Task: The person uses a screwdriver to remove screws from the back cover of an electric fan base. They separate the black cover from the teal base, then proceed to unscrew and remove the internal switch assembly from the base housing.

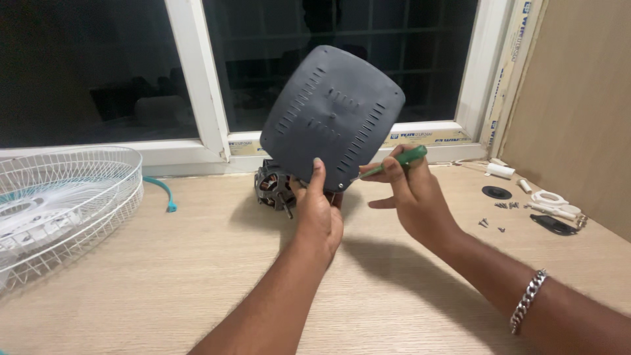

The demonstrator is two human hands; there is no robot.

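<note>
Left hand (pixel 320 217): fingers gripping the lower edge of the grey vented cover (pixel 332 117), held upright above the tabletop's (pixel 197 276) far edge.
Right hand (pixel 414 197): fingers closed around a green-handled screwdriver (pixel 391 165), tip at the cover's lower rim.
Fan motor (pixel 273 187): just behind the cover.
Screws (pixel 499 213): near the right edge.

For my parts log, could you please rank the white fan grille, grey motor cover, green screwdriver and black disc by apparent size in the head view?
1. white fan grille, partly cut off by the frame
2. grey motor cover, nearer the camera, so the order is unsure
3. green screwdriver
4. black disc
</note>
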